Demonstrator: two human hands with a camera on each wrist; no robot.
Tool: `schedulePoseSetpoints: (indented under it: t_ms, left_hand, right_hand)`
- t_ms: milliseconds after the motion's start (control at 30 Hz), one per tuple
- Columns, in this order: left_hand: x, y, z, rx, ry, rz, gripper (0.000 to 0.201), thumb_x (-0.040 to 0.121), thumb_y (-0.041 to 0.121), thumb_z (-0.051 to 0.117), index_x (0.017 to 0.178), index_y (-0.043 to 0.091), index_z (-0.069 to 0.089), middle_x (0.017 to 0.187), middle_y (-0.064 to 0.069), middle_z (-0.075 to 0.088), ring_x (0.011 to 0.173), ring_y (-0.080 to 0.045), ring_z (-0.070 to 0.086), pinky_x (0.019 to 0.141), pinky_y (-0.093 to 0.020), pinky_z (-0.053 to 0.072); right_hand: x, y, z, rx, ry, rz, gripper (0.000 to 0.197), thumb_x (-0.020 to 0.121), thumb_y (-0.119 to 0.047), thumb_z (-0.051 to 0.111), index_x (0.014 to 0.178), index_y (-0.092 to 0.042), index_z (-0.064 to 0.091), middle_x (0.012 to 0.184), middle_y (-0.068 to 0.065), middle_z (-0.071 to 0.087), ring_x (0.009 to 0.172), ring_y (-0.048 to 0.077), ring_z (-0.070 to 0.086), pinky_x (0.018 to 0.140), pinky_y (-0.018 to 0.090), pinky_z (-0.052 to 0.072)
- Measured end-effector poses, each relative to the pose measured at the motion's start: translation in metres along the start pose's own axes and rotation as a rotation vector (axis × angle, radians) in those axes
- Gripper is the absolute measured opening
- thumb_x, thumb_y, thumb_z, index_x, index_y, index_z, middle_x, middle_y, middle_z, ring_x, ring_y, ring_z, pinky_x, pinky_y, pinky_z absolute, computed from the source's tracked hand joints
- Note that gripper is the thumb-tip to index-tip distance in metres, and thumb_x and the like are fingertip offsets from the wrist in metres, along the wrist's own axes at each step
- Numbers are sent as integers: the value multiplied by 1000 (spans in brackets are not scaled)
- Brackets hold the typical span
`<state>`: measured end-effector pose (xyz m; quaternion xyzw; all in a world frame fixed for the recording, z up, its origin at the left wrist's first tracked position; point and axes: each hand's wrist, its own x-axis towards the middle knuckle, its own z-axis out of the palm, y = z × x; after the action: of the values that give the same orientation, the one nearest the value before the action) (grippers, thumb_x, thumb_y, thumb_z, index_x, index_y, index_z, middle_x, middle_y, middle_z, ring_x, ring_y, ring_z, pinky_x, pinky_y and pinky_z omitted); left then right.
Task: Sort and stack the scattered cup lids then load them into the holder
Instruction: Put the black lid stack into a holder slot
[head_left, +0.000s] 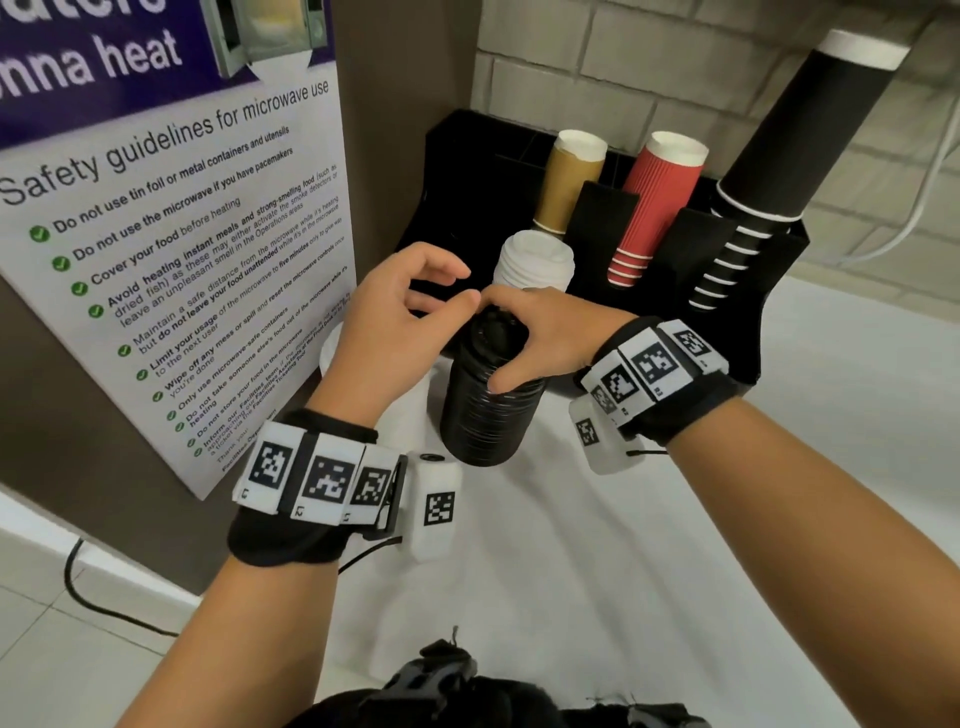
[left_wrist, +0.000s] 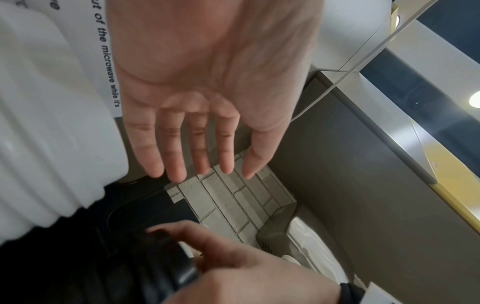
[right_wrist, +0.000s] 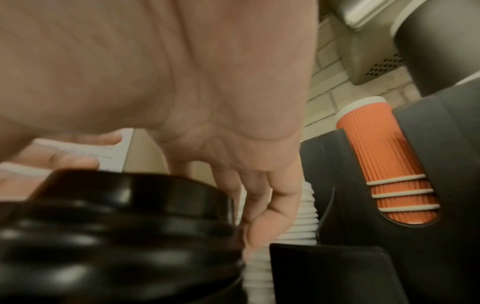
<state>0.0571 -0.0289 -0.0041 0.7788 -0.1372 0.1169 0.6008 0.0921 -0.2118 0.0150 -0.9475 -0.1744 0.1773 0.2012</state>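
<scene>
A tall stack of black cup lids (head_left: 485, 405) stands on the white table just in front of the black holder (head_left: 457, 150). My right hand (head_left: 511, 338) grips the top of this stack, fingers over the top lid and thumb on the side; the right wrist view shows the black lids (right_wrist: 116, 226) under the right hand (right_wrist: 249, 205). Just left of the stack top hovers my left hand (head_left: 436, 291), holding nothing; its fingers (left_wrist: 176, 156) are straight in the left wrist view. One stack of white lids (head_left: 535, 265) sits in the holder's front slot.
Brown cups (head_left: 566, 182), red cups (head_left: 654, 208) and a long column of black cups (head_left: 769, 171) fill the holder's back slots. A safety poster (head_left: 171, 249) covers the wall at left. Another white ribbed stack (left_wrist: 46, 133) lies near the poster, under my left wrist.
</scene>
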Motion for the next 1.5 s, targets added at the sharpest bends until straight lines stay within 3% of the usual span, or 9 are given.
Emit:
schedulePoseSetpoints:
  t_ms: [133, 300, 467, 600, 733, 900, 1067, 1333, 1500]
  left_hand:
    - [0, 4, -1, -49, -14, -28, 32, 86, 17, 72, 110, 33, 58, 110, 14, 60, 91, 2, 62, 82, -17, 49]
    - [-7, 12, 10, -170, -364, -114, 110, 59, 40, 81, 150, 43, 20, 152, 6, 37, 131, -13, 49, 105, -34, 43]
    - [-6, 16, 21, -338, -371, -55, 107, 61, 26, 83, 150, 36, 24, 144, 2, 47, 119, -16, 62, 100, -36, 51]
    - [-3, 16, 28, -338, -390, -36, 99, 58, 28, 83, 139, 49, 31, 136, 13, 52, 115, -10, 63, 100, -32, 50]
    - [0, 21, 36, -256, -439, 1, 96, 61, 34, 81, 136, 55, 25, 127, 35, 53, 120, 9, 52, 91, -8, 44]
    - [7, 20, 35, -210, -361, -41, 92, 64, 45, 75, 144, 46, 30, 149, 11, 40, 134, -8, 44, 106, -26, 40]
    - [5, 18, 19, -212, -259, -26, 46, 70, 46, 68, 114, 46, 53, 128, 18, 54, 116, -3, 58, 102, -30, 47]
    - [6, 13, 16, -196, -227, -3, 30, 89, 19, 69, 111, 37, 58, 130, 7, 55, 114, -8, 59, 91, -19, 49]
    - [5, 14, 15, -197, -218, 1, 30, 89, 18, 68, 110, 36, 59, 130, 5, 55, 114, -8, 59, 90, -17, 50]
  right_hand:
    - [-14, 2, -14, 161, 161, -44, 72, 71, -29, 79, 133, -30, 41, 107, -12, 57, 96, 7, 59, 76, 18, 49]
    - [-43, -2, -22, 631, 226, -219, 67, 69, -32, 77, 129, -33, 46, 119, 15, 59, 105, 30, 63, 92, 41, 53]
    - [-59, 2, -23, 756, 210, -274, 63, 73, -26, 75, 130, -28, 48, 123, 21, 56, 111, 33, 61, 91, 45, 53]
    - [-66, 8, -27, 700, 283, -268, 64, 70, -29, 79, 129, -27, 52, 117, 11, 62, 108, 24, 63, 92, 40, 53]
    - [-69, 16, -30, 678, 319, -279, 66, 68, -27, 80, 128, -21, 52, 118, 12, 62, 109, 24, 62, 95, 39, 52]
    - [-64, 48, -42, 703, 569, -148, 60, 61, -34, 83, 114, -37, 55, 109, 1, 64, 96, 13, 67, 81, 29, 55]
    - [-48, 90, -29, 311, 759, 174, 70, 65, -20, 86, 119, -20, 43, 110, 1, 58, 98, 17, 60, 88, 34, 51]
    - [-7, 87, 1, -606, 357, 498, 80, 63, -41, 81, 126, -13, 39, 126, 7, 52, 121, 29, 42, 104, 55, 27]
    - [12, 89, 15, -794, 148, 510, 74, 67, -39, 76, 131, -16, 45, 126, 5, 53, 123, 28, 40, 103, 53, 27]
